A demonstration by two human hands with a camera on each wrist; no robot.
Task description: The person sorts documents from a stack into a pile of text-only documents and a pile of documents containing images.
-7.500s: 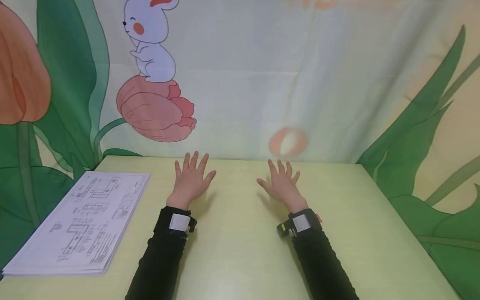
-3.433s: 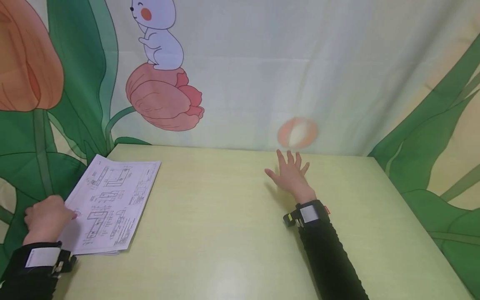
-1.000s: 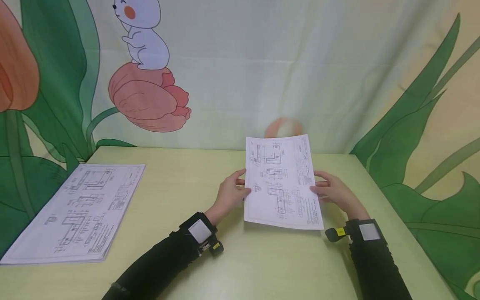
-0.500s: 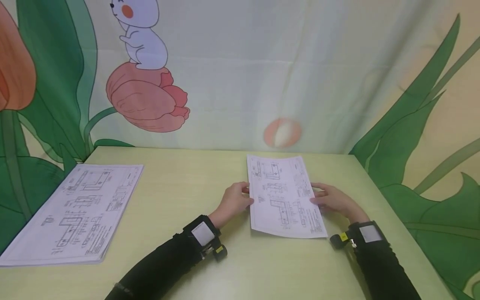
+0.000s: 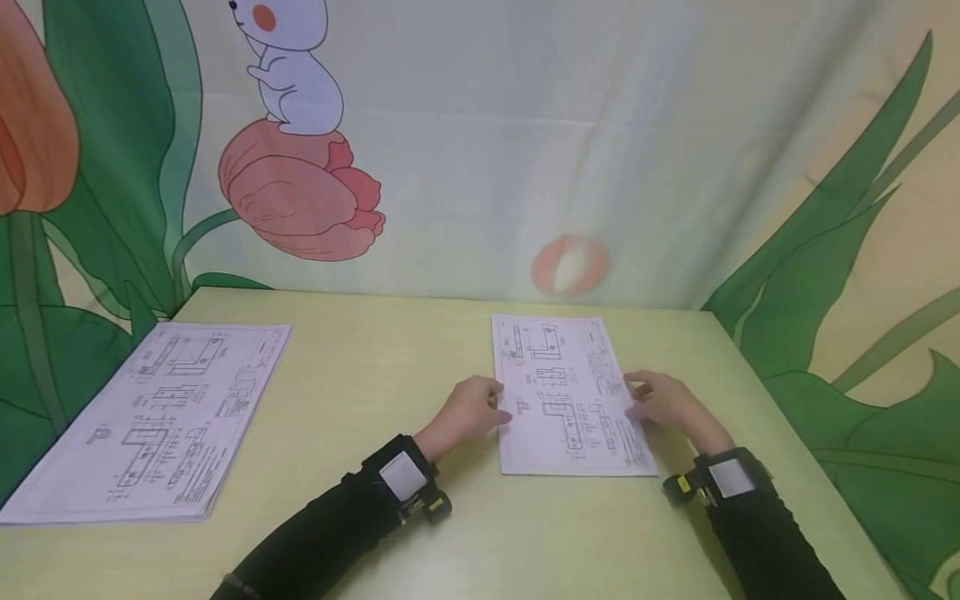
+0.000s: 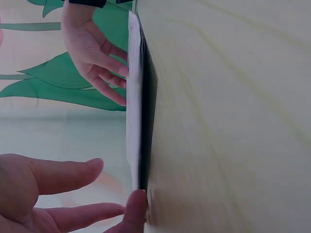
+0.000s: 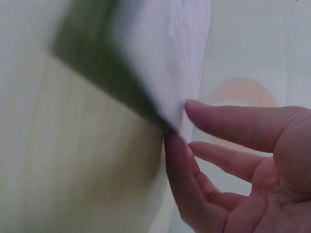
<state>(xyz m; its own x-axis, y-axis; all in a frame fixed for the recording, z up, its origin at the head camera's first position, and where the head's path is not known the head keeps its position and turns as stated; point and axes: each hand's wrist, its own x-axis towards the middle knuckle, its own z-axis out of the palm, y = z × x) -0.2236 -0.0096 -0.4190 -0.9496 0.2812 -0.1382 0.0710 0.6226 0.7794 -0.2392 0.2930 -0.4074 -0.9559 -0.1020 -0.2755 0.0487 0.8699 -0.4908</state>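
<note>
Now settled flatter, a printed drawing, apparently being placed, lies between a loose left hand and a right hand of unclear grip, likely needing gentle release.

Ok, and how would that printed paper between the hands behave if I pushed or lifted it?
The printed paper looks thin edge-on, so it would probably flex when lifted. The smooth-looking table suggests it may slide if pushed. Looking nearly flat from above, it seems unlikely to roll.
</note>
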